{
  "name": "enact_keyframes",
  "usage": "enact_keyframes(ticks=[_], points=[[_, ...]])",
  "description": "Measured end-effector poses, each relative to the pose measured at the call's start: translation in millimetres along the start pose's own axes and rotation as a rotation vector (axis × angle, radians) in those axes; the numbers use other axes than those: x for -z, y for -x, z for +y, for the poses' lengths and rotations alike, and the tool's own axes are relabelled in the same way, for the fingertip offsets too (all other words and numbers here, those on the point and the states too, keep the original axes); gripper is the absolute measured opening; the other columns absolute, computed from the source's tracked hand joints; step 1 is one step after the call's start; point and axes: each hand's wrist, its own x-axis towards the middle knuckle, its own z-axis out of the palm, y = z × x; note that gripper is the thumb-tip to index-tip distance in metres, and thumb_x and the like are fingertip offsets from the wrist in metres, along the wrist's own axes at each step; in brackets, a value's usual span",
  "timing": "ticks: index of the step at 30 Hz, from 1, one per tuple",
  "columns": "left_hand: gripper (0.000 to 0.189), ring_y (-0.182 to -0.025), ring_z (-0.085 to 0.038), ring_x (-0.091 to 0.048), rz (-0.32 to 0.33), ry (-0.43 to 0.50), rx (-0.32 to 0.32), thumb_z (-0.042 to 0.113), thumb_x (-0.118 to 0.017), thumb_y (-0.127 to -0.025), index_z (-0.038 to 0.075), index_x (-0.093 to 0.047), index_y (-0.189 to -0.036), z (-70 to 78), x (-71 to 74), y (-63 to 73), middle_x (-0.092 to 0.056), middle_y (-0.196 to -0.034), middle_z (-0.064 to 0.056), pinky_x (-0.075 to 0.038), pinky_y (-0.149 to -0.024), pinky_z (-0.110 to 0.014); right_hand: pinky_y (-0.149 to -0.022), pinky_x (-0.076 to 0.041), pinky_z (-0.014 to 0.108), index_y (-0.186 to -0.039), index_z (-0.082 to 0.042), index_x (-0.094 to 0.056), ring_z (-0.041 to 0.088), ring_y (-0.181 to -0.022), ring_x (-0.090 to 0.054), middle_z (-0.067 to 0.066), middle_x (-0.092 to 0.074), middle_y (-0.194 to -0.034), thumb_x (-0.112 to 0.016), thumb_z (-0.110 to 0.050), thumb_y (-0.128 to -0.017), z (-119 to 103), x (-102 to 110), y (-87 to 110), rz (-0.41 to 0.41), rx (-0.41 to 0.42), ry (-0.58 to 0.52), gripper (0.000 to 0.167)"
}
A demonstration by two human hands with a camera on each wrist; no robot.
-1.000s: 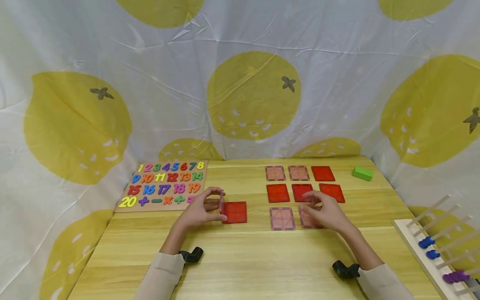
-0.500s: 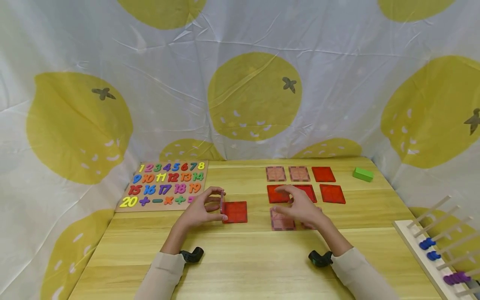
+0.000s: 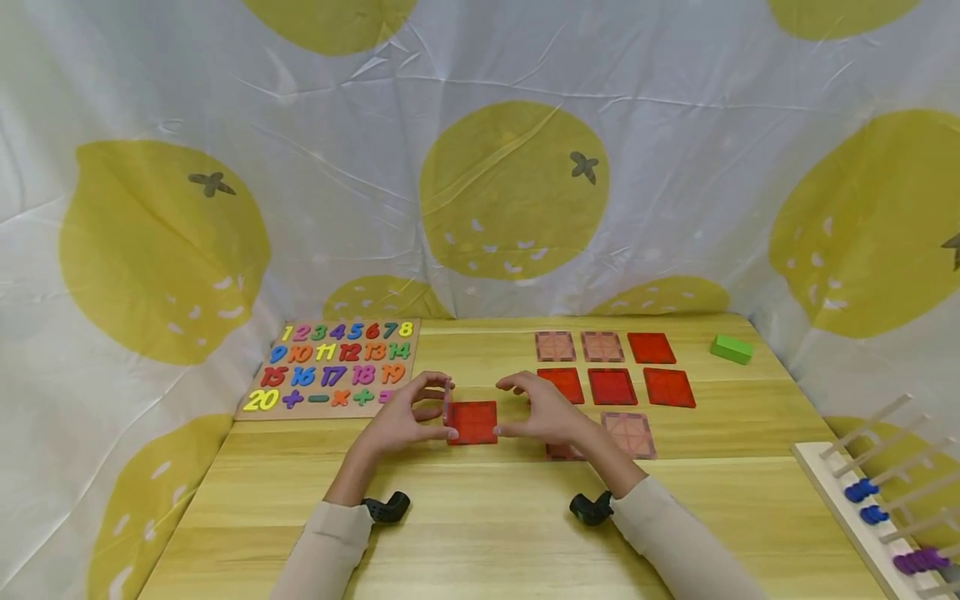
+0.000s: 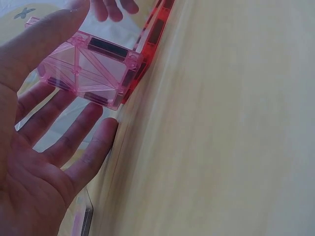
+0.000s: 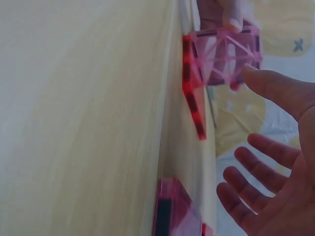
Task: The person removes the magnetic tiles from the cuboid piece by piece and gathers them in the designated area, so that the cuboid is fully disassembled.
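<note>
My left hand [image 3: 403,417] pinches a pink see-through magnetic tile [image 4: 96,73] between thumb and fingers. This tile stands upright along the left edge of a red magnetic tile [image 3: 474,422], which lies flat on the table. At the red tile's right edge is my right hand [image 3: 551,410], its thumb tip close to the near corner and its fingers spread, with nothing in its grasp. The right wrist view shows the same upright pink tile [image 5: 224,59] joined to the red one in an L shape, beyond the right thumb.
Red tiles [image 3: 670,387] and pink tiles [image 3: 628,435] lie in rows to the right, one pink tile partly behind my right forearm. A number board [image 3: 330,367] lies back left. A green block [image 3: 731,349] sits back right, and a pegged bead rack [image 3: 855,500] at the right edge.
My right hand has swept left, from above the front pink tiles to the right side of the flat red tile. The left hand keeps the pink tile upright in the same place.
</note>
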Motion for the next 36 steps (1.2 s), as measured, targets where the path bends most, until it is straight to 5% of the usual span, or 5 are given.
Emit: enact_keyframes(ticks=[24,36], points=[[0.082,-0.136,-0.034,-0.055,-0.002,-0.004,0.01,0.016,-0.091,-0.079,0.009,-0.046,-0.147,1.3,0.8,-0.1,-0.053,-0.147,-0.012,-0.053,-0.107,-0.044,-0.109,-0.05,0.045,-0.143,-0.011,-0.058,0.026,-0.121,-0.058,0.009,-0.061,-0.137,-0.087,-0.048,-0.078,-12,-30,-28.8,-0.053,-0.014,0.029,0.08],[0.081,-0.136,-0.036,-0.054,0.001,-0.002,0.007,0.012,-0.09,-0.08,0.008,-0.046,-0.147,1.9,-0.5,0.5,-0.053,-0.146,-0.012,-0.053,-0.107,-0.046,-0.098,-0.054,0.037,-0.142,-0.009,-0.06,0.023,-0.118,-0.055,0.007,-0.063,-0.134,-0.091,-0.05,-0.072,-15,-38,-35.5,-0.081,-0.019,0.114,0.087]])
